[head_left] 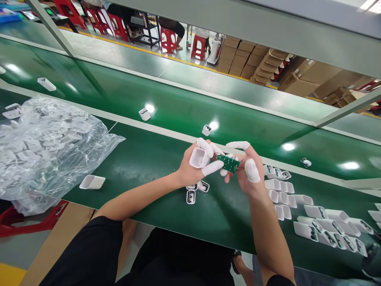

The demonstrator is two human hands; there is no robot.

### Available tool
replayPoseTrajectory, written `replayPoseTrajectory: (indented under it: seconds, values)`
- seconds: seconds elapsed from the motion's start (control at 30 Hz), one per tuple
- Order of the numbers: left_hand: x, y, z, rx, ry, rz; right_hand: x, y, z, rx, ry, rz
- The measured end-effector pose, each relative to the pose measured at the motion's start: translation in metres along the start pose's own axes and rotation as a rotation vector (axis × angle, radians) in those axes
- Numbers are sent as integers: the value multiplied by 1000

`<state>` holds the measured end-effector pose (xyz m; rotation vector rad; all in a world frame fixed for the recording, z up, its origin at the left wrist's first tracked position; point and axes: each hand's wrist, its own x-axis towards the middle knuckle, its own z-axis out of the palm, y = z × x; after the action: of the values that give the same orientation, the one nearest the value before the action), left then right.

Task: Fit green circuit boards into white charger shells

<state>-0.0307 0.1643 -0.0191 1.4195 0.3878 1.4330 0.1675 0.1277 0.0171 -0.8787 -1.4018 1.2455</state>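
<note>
My left hand [190, 163], with white finger cots on its fingers, grips a white plastic housing [198, 158] whose hollow end faces me. Between its thumb and fingers is also the left end of a small green circuit board [228, 163]. Close against the board's right side is my right hand [248, 169], thumb and forefinger stretched apart. Its other fingers reach behind and under the board, partly hidden. On the green bench just below my hands stand a few white housings [191, 197] with dark parts inside.
A clear plastic bag [53, 147] of white pieces fills the left side, with a single housing [92, 182] beside it. Rows of housings [324, 226] lie to the right. Beyond a pale rail, the green belt [175, 115] carries scattered housings and a small board [305, 162].
</note>
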Motion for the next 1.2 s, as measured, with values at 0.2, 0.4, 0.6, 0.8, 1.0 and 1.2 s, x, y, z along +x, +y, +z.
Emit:
replayPoseTrajectory:
  seconds: [0.2,0.4,0.6,0.8,1.0,1.2]
  values:
    - [0,17,8,-209,13,-248,3,1,-8,-412,23,-414]
    - [5,13,-10,183,-216,31,1,-19,-3,-490,281,-637]
    - [4,7,-22,674,-260,218,-16,-29,1,-492,193,-596]
    - [2,-1,-22,758,-334,267,-18,-26,0,-592,65,-586]
    - [4,1,-19,797,-314,393,-16,-26,1,-587,28,-607]
    - [3,4,-17,833,-313,420,-15,-26,4,-593,-19,-633]
